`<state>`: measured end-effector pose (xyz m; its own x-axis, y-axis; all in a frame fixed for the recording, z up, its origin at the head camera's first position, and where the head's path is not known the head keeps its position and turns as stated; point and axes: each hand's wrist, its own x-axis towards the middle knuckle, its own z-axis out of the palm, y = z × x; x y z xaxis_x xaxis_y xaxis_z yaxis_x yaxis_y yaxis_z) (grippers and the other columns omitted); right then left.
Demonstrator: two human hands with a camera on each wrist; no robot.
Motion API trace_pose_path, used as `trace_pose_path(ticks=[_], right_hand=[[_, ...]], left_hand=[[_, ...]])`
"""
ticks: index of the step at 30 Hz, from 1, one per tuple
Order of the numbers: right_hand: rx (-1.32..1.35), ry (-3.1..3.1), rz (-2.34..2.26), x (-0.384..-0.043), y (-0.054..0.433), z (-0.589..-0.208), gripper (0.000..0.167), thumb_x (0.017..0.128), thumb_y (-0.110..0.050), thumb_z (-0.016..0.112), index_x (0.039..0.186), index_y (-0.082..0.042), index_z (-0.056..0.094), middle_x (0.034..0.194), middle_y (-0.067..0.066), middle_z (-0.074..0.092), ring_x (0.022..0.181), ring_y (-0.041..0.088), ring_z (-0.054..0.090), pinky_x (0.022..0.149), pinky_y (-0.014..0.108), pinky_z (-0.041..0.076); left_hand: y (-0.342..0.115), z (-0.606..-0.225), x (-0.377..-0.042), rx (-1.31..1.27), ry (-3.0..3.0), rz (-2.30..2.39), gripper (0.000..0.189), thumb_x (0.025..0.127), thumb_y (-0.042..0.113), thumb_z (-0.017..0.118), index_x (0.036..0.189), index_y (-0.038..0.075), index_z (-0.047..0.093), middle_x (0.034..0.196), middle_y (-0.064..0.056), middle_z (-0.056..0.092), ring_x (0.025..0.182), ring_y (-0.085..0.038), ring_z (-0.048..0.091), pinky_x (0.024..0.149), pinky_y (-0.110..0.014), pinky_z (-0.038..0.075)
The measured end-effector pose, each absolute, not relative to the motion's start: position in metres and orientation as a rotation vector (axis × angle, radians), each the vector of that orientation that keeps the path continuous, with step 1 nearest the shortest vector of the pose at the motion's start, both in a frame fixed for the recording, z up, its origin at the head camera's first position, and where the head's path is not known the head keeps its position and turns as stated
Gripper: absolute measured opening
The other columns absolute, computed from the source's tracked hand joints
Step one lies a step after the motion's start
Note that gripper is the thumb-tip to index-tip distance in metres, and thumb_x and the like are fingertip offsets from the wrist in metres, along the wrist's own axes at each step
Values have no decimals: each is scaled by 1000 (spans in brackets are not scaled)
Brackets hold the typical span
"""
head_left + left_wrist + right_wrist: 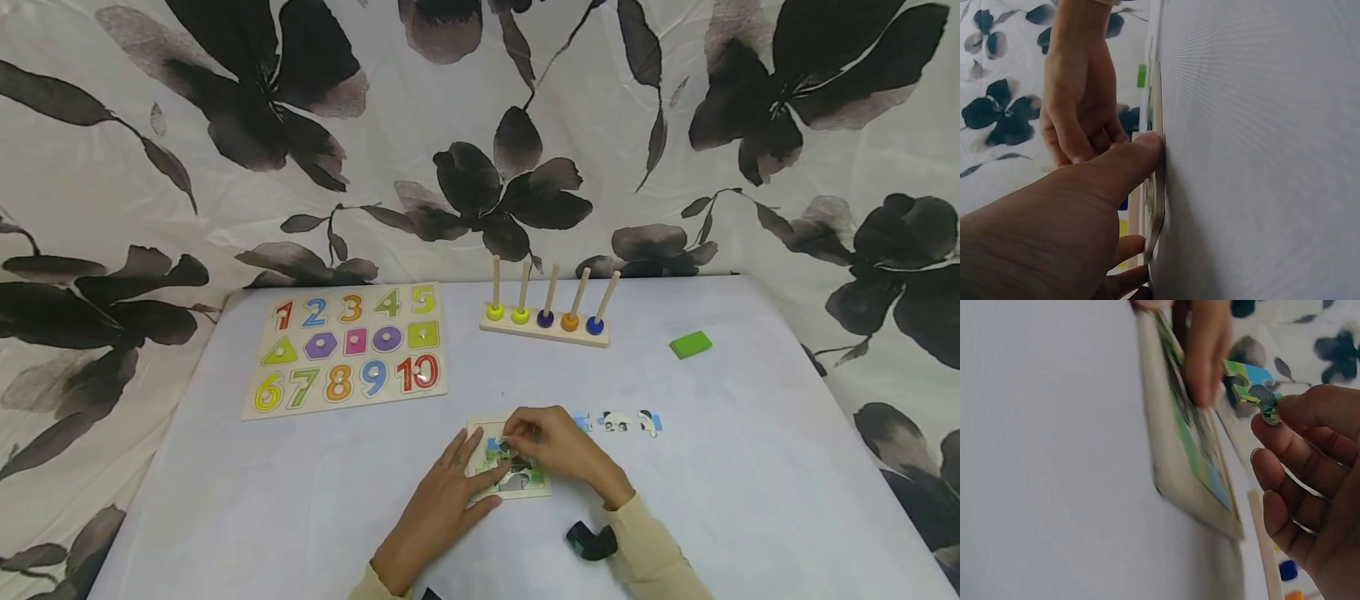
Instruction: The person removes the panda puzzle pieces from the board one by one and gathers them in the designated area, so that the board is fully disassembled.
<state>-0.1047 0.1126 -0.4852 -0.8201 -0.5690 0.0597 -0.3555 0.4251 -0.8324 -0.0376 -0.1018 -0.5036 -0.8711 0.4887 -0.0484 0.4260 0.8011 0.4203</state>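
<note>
My right hand (558, 446) pinches a jigsaw piece (1261, 394) between thumb and forefinger. The piece has green, blue and dark grey parts and is held just above the small wooden puzzle board (536, 493). My left hand (442, 492) rests on the board's left side, fingers spread, with the thumb (1138, 153) at its near edge. Printed green and grey picture parts show inside the board's pale frame, partly covered by both hands. Beyond the right hand lie three loose jigsaw pieces in a row, among them a panda-face piece (617, 422).
A number-and-shape board (345, 406) lies at the back left. Behind the puzzle stands a peg stand (551, 332) with coloured rings. A green block (691, 344) is at the right. Beside the right sleeve lies a black curved object (591, 542).
</note>
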Motion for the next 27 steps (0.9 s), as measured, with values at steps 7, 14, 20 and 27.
trace_pose_path(ticks=[7,14,20,27], right_hand=[[-599,2577,-1404,-104,154,-477,4,90,-14,67,93,-16,69,78,-8,64,69,8,55,64,23,48],[-464,2633,-1381,-97,194,-474,4,90,-17,68,93,-15,69,79,-5,64,68,9,54,60,23,47],[-463,2542,-1320,-89,211,-481,5,91,-15,66,94,-12,68,78,-3,63,67,7,53,60,22,47],[-515,2545,-1242,-87,215,-489,4,90,-12,66,92,-9,68,77,-4,63,69,5,54,61,21,48]], left_hand=[[-101,-503,-36,680,2836,645,45,91,45,60,135,36,55,155,-14,28,143,-39,20,108,-53,34],[-101,-505,-37,679,2846,660,45,90,45,61,134,37,56,155,-14,29,143,-39,21,108,-53,34],[-100,-504,-35,670,2847,673,46,88,43,64,133,37,56,155,-14,29,143,-39,21,107,-54,34],[-99,-503,-35,656,2846,663,46,88,44,64,133,39,56,155,-12,29,143,-38,21,107,-54,34]])
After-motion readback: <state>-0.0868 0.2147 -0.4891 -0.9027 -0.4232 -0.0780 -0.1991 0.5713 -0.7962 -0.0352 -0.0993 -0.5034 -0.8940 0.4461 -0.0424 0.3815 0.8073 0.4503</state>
